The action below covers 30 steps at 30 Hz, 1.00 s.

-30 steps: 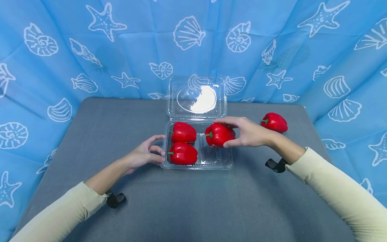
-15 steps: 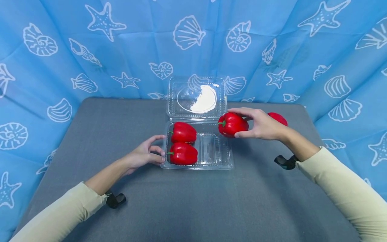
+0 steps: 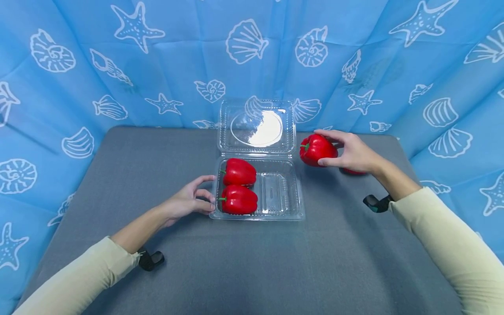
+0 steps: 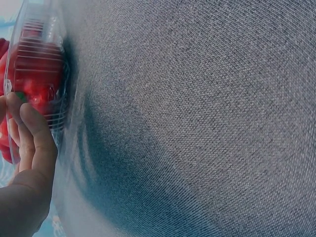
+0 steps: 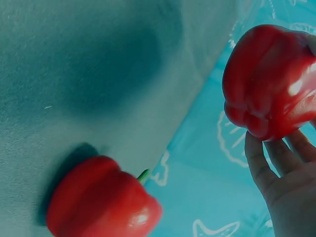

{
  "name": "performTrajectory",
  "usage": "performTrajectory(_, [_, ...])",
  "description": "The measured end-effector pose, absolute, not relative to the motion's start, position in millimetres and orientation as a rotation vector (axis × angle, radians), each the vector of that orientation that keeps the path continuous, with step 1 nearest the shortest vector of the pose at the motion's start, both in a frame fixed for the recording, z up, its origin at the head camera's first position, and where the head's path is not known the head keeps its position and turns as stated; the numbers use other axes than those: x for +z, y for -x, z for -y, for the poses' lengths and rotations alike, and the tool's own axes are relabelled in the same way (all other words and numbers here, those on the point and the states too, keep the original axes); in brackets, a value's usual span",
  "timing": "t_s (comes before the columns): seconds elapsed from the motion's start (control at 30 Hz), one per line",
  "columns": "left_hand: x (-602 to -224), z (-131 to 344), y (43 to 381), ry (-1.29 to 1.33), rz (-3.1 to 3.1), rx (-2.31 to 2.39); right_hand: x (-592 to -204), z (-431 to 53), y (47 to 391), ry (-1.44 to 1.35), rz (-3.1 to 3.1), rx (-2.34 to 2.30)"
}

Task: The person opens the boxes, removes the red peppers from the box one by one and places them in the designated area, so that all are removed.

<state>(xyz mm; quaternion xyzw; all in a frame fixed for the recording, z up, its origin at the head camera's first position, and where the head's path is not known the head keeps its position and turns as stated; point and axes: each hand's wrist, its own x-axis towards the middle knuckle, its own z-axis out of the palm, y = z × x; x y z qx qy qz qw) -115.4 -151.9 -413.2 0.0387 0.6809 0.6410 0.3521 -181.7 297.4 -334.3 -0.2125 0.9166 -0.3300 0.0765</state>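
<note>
At two o'clock from the clear plastic hinged container (image 3: pixel 273 192), a glossy red bell pepper (image 3: pixel 316 151) hung pinched between thumb and fingers of the right hand (image 3: pixel 356 153). The left hand (image 3: pixel 187 201) touched the container's nine-o'clock edge, fingers parted. A second earlier, the pepper overlapped the container.

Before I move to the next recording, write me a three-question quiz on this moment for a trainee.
1. How many red peppers lie inside the clear container?
2. True or false: the container's lid is closed over its base.
3. What is the right hand doing?
A) Gripping the container's edge
B) Holding one pepper above the table
C) Pressing on the lid

Key:
1. Two.
2. False; the lid stands open behind the base.
3. B.
</note>
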Motion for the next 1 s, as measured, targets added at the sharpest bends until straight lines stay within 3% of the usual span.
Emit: performTrajectory(1.0, [-416, 153, 115, -0.098, -1.761, 1.658, -379, -312, 202, 0.488, -2.731, -0.748])
